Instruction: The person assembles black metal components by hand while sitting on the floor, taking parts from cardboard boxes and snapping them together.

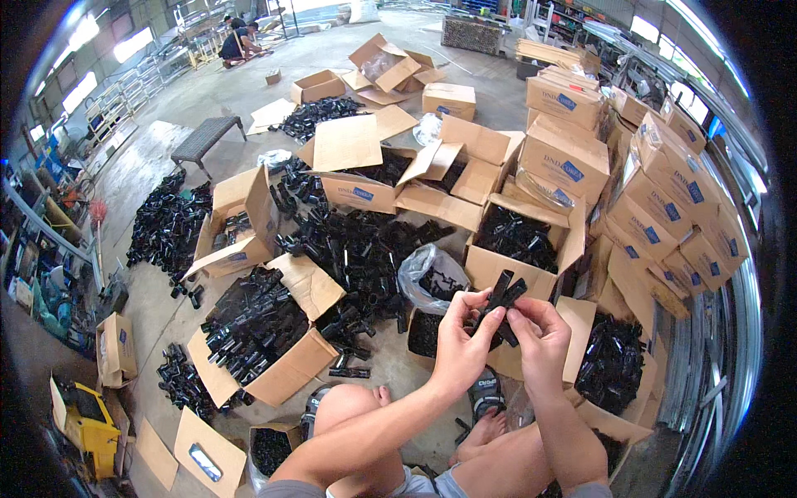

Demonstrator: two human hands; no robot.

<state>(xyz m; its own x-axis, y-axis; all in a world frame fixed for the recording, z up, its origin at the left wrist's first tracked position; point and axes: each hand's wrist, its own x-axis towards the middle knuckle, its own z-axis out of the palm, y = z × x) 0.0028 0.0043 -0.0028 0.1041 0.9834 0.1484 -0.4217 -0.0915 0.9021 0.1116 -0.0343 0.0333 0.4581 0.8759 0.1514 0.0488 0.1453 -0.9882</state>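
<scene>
In front of me my left hand point(466, 332) and my right hand point(540, 330) are close together, fingers closed on black plastic tube-like pieces point(507, 292). At least two black arms stick up side by side between the fingertips, and a black end shows below them. Whether they are joined or separate I cannot tell. Just left of the hands stands a clear plastic bag point(420, 274) with small black parts in it. Behind the hands is an open cardboard box point(508, 270) of black parts. Below right of my right hand lies another heap of black parts point(612, 365) in an open box.
A box point(286, 365) full of black tube pieces lies at my left, beside a large loose heap point(353, 249). Closed cartons point(664, 207) are stacked at the right. A phone point(205, 462) rests on cardboard. Farther off are a low bench point(207, 139) and crouching people point(238, 43).
</scene>
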